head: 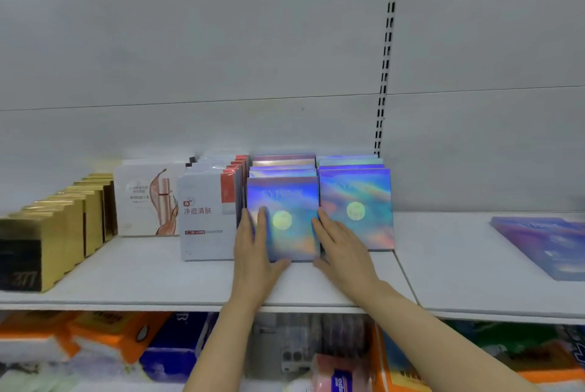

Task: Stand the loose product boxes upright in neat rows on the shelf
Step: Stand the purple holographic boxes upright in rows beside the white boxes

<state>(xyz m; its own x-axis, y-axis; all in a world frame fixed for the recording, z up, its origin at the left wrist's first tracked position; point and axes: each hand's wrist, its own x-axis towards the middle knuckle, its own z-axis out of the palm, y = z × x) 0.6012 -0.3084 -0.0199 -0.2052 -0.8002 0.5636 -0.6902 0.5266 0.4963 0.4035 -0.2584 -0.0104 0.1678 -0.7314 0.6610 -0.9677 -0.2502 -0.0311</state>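
Two rows of iridescent blue-purple boxes stand upright on the white shelf [158, 277]. The front box of the left row [289, 201] has my hands on either side of it. My left hand [256, 252] lies with straight fingers against its left edge and face, thumb under its bottom edge. My right hand [340, 246] lies flat with straight fingers along its right edge, partly over the front box of the right row [357, 201]. One more iridescent box [544, 246] lies flat on the shelf at the far right.
Left of the iridescent rows stand a row of white-and-red boxes [209, 217], a white box with a brown swirl [145, 198] and a stepped row of gold boxes [63, 227]. A slotted upright [387, 52] runs up the back panel. Orange and blue packs fill the shelf below.
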